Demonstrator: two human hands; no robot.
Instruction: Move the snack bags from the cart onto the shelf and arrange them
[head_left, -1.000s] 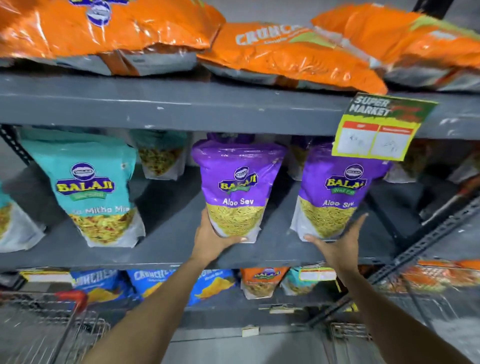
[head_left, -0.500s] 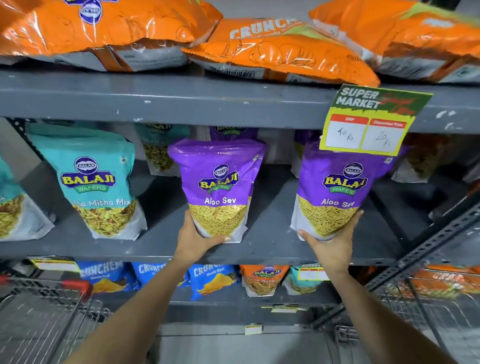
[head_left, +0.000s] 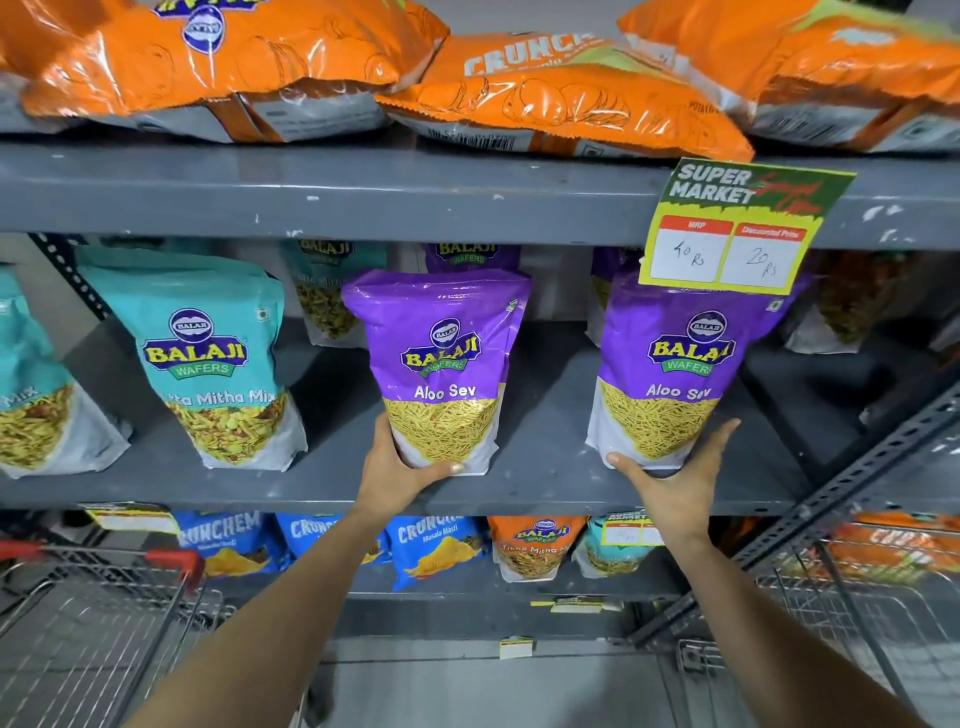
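Two purple Aloo Sev bags stand upright on the grey middle shelf (head_left: 545, 483). My left hand (head_left: 395, 467) grips the bottom of the left purple bag (head_left: 441, 364), thumb across its lower front. My right hand (head_left: 675, 483) cups the base of the right purple bag (head_left: 670, 374), fingers up its right side. A teal Mitha Mix bag (head_left: 208, 358) stands to the left of them. More purple and teal bags stand behind in the back row, partly hidden.
Orange chip bags (head_left: 545, 98) lie on the top shelf. A price tag (head_left: 727, 228) hangs over the right purple bag's top. Blue and orange bags fill the lower shelf (head_left: 431, 551). A wire cart with red handle (head_left: 104, 613) is at lower left, another cart (head_left: 872, 597) at lower right.
The left purple bag has shifted left along the shelf with my left hand. My right hand has closed in under the right bag's base. The view tilted slightly.
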